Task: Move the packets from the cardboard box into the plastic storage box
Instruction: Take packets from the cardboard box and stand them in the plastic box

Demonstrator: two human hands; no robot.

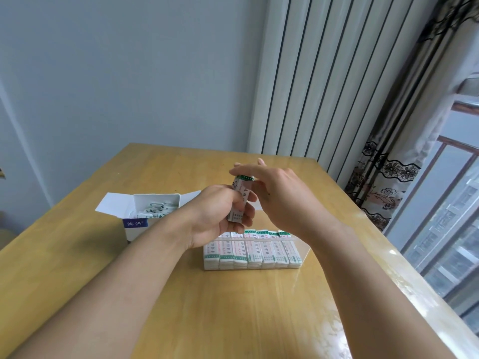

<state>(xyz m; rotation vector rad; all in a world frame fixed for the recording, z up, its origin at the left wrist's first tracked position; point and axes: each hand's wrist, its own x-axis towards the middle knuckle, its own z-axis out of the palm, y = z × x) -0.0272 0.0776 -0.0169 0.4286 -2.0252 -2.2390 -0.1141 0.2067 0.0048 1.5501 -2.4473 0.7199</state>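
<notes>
Above plastic box (298, 251), left hand (220, 216) grips packets (239, 200), right hand (272, 187) prob. steadying top

Soft daylight enters from the window (445, 203) on the right, leaving pale glare along the near right of the glossy surface (324, 320). Shadows are faint. The wide-angle lens bends the picture's edges, and fine print looks slightly soft throughout.

White, green-edged packets (239, 200); curtain (383, 177) seemingly black-flowered.
</notes>
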